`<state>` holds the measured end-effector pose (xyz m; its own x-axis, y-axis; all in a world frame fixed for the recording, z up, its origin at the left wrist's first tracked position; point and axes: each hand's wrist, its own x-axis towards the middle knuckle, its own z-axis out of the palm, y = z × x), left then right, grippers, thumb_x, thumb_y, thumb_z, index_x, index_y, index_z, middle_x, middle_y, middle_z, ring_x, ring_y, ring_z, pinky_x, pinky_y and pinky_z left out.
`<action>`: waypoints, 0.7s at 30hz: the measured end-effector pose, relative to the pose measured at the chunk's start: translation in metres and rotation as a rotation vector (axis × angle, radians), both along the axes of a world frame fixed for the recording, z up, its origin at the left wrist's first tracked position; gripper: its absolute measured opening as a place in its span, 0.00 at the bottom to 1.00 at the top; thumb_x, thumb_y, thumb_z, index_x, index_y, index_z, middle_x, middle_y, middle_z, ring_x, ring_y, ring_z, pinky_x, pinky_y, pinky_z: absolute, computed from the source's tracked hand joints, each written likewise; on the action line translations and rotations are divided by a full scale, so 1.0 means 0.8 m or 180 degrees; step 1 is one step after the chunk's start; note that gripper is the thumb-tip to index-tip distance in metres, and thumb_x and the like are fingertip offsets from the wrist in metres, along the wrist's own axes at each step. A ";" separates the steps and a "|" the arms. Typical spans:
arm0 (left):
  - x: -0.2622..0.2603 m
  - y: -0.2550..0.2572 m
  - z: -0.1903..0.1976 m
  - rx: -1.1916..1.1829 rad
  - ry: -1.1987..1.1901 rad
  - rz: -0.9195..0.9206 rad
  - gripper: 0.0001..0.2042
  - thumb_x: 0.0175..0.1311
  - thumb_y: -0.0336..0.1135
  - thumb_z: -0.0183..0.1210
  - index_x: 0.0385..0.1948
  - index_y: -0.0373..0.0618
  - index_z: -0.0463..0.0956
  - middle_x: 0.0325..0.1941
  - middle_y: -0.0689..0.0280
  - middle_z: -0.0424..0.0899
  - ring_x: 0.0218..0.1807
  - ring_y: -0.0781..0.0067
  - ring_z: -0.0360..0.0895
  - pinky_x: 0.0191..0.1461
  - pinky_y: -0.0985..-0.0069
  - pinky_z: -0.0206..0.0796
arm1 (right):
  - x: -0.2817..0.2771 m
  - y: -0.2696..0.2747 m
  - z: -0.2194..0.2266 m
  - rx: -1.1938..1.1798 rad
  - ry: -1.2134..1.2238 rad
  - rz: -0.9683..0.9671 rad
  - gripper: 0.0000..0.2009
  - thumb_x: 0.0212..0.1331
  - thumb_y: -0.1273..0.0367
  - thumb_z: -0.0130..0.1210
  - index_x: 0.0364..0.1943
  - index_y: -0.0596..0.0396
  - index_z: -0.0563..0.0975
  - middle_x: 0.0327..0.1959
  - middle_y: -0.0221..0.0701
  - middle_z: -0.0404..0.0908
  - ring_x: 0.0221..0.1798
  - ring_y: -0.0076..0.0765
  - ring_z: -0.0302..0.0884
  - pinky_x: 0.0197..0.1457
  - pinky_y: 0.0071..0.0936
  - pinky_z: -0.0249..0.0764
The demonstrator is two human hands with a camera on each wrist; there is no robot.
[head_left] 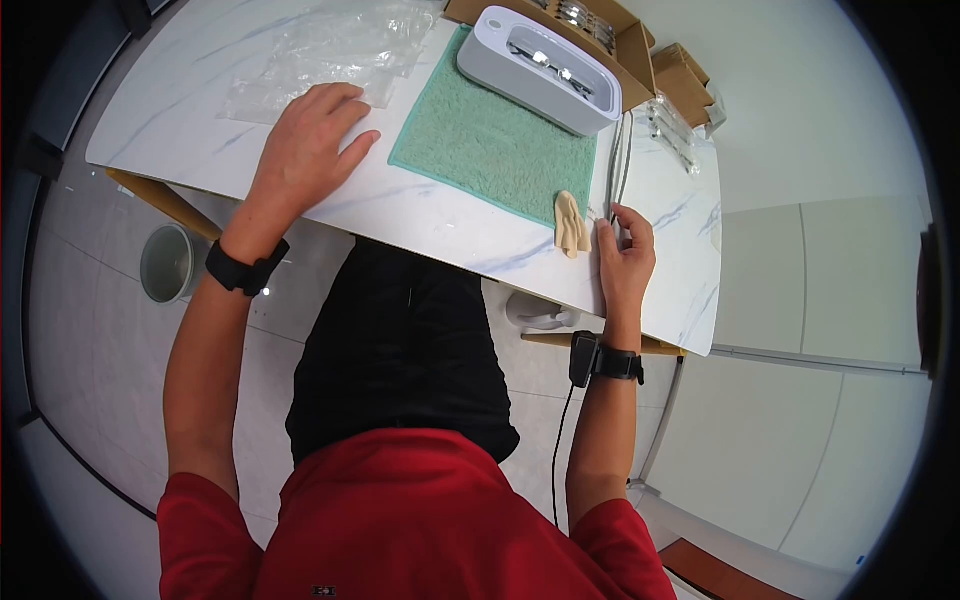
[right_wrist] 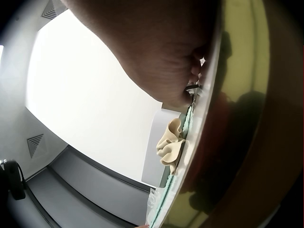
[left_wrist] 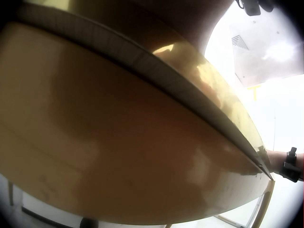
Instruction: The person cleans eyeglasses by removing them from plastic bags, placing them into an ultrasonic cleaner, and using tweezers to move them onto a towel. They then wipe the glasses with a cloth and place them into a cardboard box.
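My left hand (head_left: pixel 312 145) rests on the white marbled table, fingers spread loosely, at the edge of a clear plastic bag (head_left: pixel 300 60). Beyond the table's front right edge area, my right hand (head_left: pixel 627 258) lies low on the tabletop, thumb and forefinger at the near end of a thin grey cable (head_left: pixel 621 165). In the right wrist view a small dark strip shows at its fingertips. Left of that hand lies a crumpled beige cloth (head_left: pixel 570 225), on the corner of a green towel (head_left: pixel 490 150). A white ultrasonic cleaner (head_left: pixel 530 85) stands on the towel with glasses inside.
A cardboard box (head_left: pixel 635 65) holding several pairs of glasses stands behind the cleaner. Clear-wrapped items (head_left: pixel 675 135) lie at the right, near another brown carton (head_left: pixel 683 85). A grey bin (head_left: pixel 168 262) stands on the floor at left.
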<state>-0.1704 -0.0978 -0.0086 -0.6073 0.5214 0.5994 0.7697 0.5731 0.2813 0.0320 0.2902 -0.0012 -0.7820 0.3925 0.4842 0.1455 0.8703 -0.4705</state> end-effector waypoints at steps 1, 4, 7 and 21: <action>0.000 0.000 0.000 -0.0003 -0.0003 -0.0001 0.12 0.63 0.33 0.66 0.45 0.38 0.82 0.56 0.56 0.82 0.60 0.52 0.78 0.63 0.61 0.71 | 0.000 -0.001 0.001 -0.0012 -0.0004 -0.0014 0.14 0.62 0.71 0.66 0.52 0.56 0.84 0.50 0.33 0.84 0.53 0.32 0.80 0.56 0.28 0.75; 0.000 0.000 0.000 -0.0007 0.0003 0.0010 0.12 0.63 0.33 0.66 0.45 0.38 0.82 0.56 0.56 0.82 0.60 0.52 0.77 0.63 0.61 0.71 | 0.000 -0.006 0.004 -0.0145 -0.0059 -0.0078 0.14 0.60 0.71 0.66 0.51 0.54 0.84 0.51 0.36 0.84 0.56 0.41 0.79 0.60 0.34 0.74; 0.000 0.000 -0.001 0.0015 0.0007 0.0009 0.12 0.63 0.33 0.66 0.45 0.38 0.82 0.56 0.57 0.83 0.60 0.52 0.77 0.63 0.61 0.70 | 0.000 -0.008 0.006 -0.0220 -0.0067 -0.0094 0.14 0.60 0.71 0.66 0.50 0.54 0.84 0.52 0.38 0.84 0.58 0.45 0.79 0.62 0.37 0.74; 0.000 0.000 -0.001 0.0045 0.0036 -0.0003 0.12 0.63 0.33 0.66 0.44 0.38 0.82 0.56 0.57 0.83 0.59 0.52 0.78 0.62 0.61 0.72 | 0.000 -0.006 0.004 -0.0162 -0.0049 -0.0066 0.14 0.59 0.70 0.65 0.50 0.55 0.83 0.52 0.39 0.84 0.58 0.45 0.79 0.62 0.37 0.74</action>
